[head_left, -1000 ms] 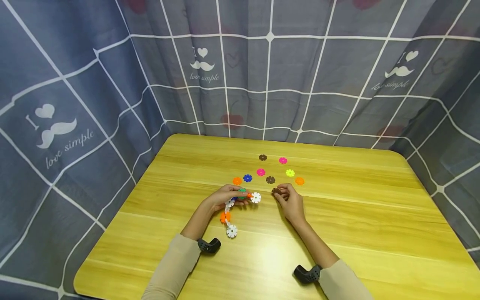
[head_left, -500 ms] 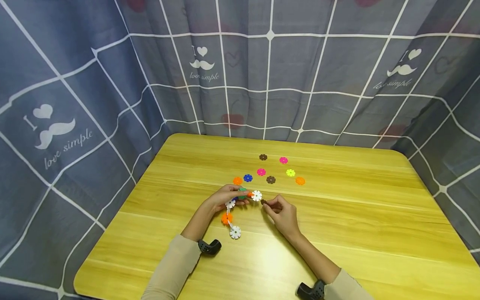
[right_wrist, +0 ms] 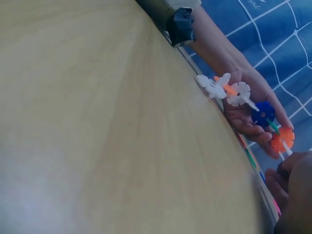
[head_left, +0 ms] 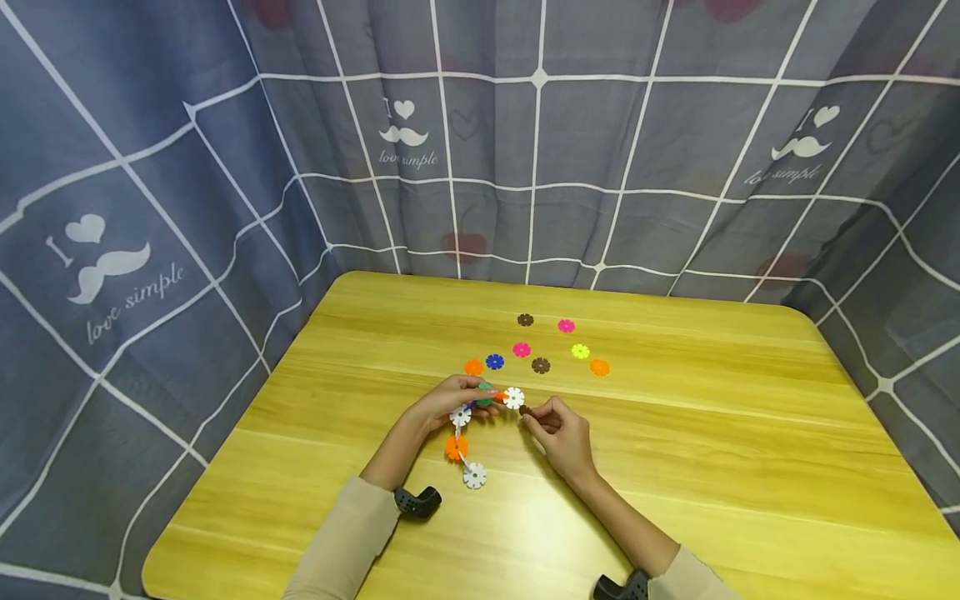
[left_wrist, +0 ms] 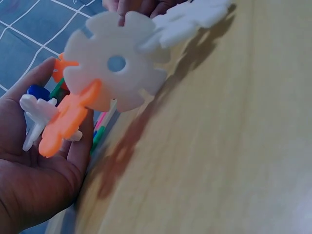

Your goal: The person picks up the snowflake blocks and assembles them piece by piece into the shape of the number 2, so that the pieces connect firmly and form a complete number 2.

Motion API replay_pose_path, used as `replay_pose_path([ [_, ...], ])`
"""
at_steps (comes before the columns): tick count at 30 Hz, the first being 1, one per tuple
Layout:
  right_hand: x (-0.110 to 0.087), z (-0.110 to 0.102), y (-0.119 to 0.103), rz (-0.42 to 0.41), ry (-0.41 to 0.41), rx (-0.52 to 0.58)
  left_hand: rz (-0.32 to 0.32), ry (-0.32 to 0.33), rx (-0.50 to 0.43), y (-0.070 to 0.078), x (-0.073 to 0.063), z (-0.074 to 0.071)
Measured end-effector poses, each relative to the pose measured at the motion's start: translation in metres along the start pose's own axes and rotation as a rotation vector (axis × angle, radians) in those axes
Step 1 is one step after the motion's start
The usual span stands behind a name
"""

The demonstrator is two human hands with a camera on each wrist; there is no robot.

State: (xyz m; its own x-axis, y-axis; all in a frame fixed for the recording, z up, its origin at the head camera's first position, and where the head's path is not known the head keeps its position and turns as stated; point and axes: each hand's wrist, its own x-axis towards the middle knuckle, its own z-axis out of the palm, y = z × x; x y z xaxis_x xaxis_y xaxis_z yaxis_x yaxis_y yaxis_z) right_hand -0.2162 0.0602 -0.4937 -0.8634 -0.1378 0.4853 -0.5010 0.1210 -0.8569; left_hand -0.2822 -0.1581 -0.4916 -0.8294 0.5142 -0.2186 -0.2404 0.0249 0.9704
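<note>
My left hand (head_left: pixel 448 403) pinches a chain of interlocked, notched plastic discs near its green disc (head_left: pixel 485 395). From there the chain hangs toward me through a blue disc (right_wrist: pixel 263 113), white ones and an orange disc (head_left: pixel 456 448), down to a white disc (head_left: pixel 474 476) at its lower end. At the other end, an orange piece carries a white disc (head_left: pixel 513 398). Between thumb and fingers, my right hand (head_left: pixel 564 435) pinches a brown disc (head_left: pixel 526 411) against this white disc's right edge. Whether the two are slotted together cannot be made out.
Loose discs lie flat beyond my hands: orange (head_left: pixel 473 367), blue (head_left: pixel 495 362), pink (head_left: pixel 521 350), brown (head_left: pixel 541 366), yellow-green (head_left: pixel 581 352) and several others. The wooden table (head_left: pixel 712 433) has a checked curtain (head_left: pixel 585 150) behind it and at its sides.
My right hand has moved left and toward me, bringing the brown disc up to the chain's white end disc. The left hand has stayed nearly still; the chain's lower end has swung slightly right.
</note>
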Motion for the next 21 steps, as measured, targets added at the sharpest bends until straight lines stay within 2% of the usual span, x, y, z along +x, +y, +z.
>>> replay_pose_path([
  [5, -0.001, 0.002, -0.001, -0.055, 0.008, -0.069, 0.018, -0.015, 0.045, -0.005, 0.002, -0.001],
  [11, 0.000, 0.003, -0.002, -0.155, 0.021, -0.177, 0.021, -0.076, 0.093, -0.004, 0.000, 0.000],
  [18, -0.001, 0.004, 0.030, -0.248, 0.033, -0.183, 0.023, -0.104, 0.091, -0.005, 0.002, 0.001],
  [21, -0.001, 0.004, 0.035, -0.274, 0.043, -0.205, 0.036, -0.099, 0.091, -0.005, 0.002, 0.001],
])
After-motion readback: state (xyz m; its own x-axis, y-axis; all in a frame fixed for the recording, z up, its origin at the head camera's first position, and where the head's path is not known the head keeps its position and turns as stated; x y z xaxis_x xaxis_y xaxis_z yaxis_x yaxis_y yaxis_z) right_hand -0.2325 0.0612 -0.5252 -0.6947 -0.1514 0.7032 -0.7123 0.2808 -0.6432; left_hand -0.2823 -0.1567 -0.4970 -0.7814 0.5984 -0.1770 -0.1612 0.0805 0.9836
